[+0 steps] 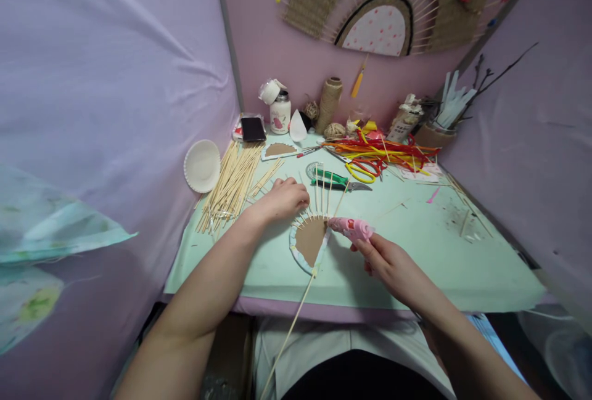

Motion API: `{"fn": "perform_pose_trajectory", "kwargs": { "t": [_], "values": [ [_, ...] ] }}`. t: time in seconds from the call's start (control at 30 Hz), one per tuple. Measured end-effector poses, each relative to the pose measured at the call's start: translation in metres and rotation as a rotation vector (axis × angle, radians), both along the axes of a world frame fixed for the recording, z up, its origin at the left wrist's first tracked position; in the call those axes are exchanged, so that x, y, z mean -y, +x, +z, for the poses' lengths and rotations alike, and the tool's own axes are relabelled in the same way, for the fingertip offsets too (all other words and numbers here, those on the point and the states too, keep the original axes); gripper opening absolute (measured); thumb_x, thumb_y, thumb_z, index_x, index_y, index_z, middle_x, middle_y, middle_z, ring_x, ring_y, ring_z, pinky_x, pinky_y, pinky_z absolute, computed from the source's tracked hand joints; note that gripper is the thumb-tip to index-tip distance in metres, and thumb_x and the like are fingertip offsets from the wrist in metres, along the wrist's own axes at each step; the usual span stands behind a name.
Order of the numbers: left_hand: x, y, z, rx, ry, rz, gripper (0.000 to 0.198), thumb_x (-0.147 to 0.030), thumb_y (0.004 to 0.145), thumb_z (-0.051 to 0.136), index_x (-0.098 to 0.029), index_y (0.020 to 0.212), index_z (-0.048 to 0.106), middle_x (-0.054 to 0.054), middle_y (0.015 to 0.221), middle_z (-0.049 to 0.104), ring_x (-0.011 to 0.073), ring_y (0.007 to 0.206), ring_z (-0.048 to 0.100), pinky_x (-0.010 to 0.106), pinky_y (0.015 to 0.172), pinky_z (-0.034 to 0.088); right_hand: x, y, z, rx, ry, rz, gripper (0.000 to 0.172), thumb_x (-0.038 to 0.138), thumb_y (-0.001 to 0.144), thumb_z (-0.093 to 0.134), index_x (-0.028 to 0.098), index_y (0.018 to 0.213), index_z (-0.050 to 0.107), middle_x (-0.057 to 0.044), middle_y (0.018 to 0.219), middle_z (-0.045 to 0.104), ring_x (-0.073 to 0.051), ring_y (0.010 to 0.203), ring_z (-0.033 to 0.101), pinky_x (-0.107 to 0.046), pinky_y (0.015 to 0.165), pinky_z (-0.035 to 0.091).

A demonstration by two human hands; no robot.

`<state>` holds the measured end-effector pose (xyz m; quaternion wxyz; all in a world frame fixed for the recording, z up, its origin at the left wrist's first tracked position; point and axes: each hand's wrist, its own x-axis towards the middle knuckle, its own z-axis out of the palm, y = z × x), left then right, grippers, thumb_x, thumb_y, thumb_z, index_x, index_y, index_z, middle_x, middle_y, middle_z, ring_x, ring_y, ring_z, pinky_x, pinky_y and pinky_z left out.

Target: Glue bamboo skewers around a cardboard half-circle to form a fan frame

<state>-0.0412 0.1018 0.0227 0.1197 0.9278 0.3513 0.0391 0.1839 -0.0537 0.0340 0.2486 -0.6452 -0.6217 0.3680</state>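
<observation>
Right hand (382,258) wrapped round glue gun (352,228), nozzle at card fan (311,243).
Left hand (287,196) curled, pinch unclear; fan near desk's (462,264) front edge, likely for reach.

On the counter (462,277) there, a fan base (311,244) lies between the left fingers (303,198) and the right fingers (370,253), the latter holding a glue gun (351,228) at its edge. Past both, shears (340,182) and a protractor (310,170) lie near the ribs' ends, a jar (280,118) and twine spool (330,104) farther back by the wall (263,36). A stick heap (234,181), then a bowl (202,166), sits off left of the left fingers; beyond the right fingers, scissors (359,164) lie by a bundle of strips (407,156), a pot (432,136) of twigs behind to their right.
</observation>
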Motion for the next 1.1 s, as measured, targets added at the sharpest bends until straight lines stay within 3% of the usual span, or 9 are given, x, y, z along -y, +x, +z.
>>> {"fn": "perform_pose_trajectory", "kwargs": {
  "t": [0.1, 0.2, 0.43, 0.7, 1.1],
  "values": [
    [0.003, -0.003, 0.007, 0.012, -0.032, -0.024, 0.021, -0.035, 0.089, 0.060, -0.024, 0.104, 0.070, 0.004, 0.120, 0.067, 0.0263, 0.113, 0.047, 0.039, 0.087, 0.029, 0.001, 0.000, 0.003, -0.010, 0.013, -0.013, 0.042, 0.058, 0.092, 0.039, 0.021, 0.083, 0.057, 0.000, 0.057, 0.055, -0.018, 0.054, 0.055, -0.030, 0.054, 0.045],
    [0.008, -0.006, 0.014, -0.009, -0.069, -0.032, 0.037, -0.044, 0.080, 0.070, -0.025, 0.113, 0.067, 0.004, 0.126, 0.064, 0.0275, 0.115, 0.046, 0.038, 0.087, 0.030, 0.002, 0.000, 0.005, 0.001, 0.018, -0.026, 0.043, 0.059, 0.092, 0.039, 0.021, 0.084, 0.058, 0.000, 0.058, 0.055, -0.018, 0.054, 0.055, -0.030, 0.054, 0.044],
    [0.014, -0.006, 0.017, -0.108, -0.093, -0.023, 0.049, -0.042, 0.075, 0.076, -0.027, 0.119, 0.063, 0.004, 0.131, 0.062, 0.0295, 0.115, 0.045, 0.039, 0.088, 0.031, 0.001, -0.005, 0.006, -0.003, 0.011, -0.014, 0.045, 0.059, 0.092, 0.038, 0.020, 0.084, 0.059, -0.001, 0.061, 0.057, -0.019, 0.058, 0.056, -0.031, 0.059, 0.045],
    [0.018, -0.003, 0.016, -0.107, -0.117, -0.029, 0.044, -0.035, 0.076, 0.075, -0.028, 0.118, 0.064, 0.006, 0.133, 0.059, 0.0322, 0.116, 0.044, 0.045, 0.093, 0.033, -0.003, -0.017, 0.001, -0.029, 0.019, 0.041, 0.043, 0.058, 0.093, 0.041, 0.020, 0.083, 0.059, 0.000, 0.060, 0.055, -0.018, 0.057, 0.055, -0.030, 0.056, 0.043],
    [0.020, 0.000, 0.019, -0.164, -0.087, -0.030, 0.037, -0.029, 0.072, 0.078, -0.026, 0.107, 0.065, 0.006, 0.126, 0.062, 0.0315, 0.114, 0.045, 0.043, 0.089, 0.033, -0.006, -0.022, 0.000, 0.022, -0.004, 0.031, 0.045, 0.058, 0.092, 0.038, 0.020, 0.086, 0.061, -0.001, 0.060, 0.057, -0.019, 0.057, 0.056, -0.031, 0.057, 0.045]
  ]
}}
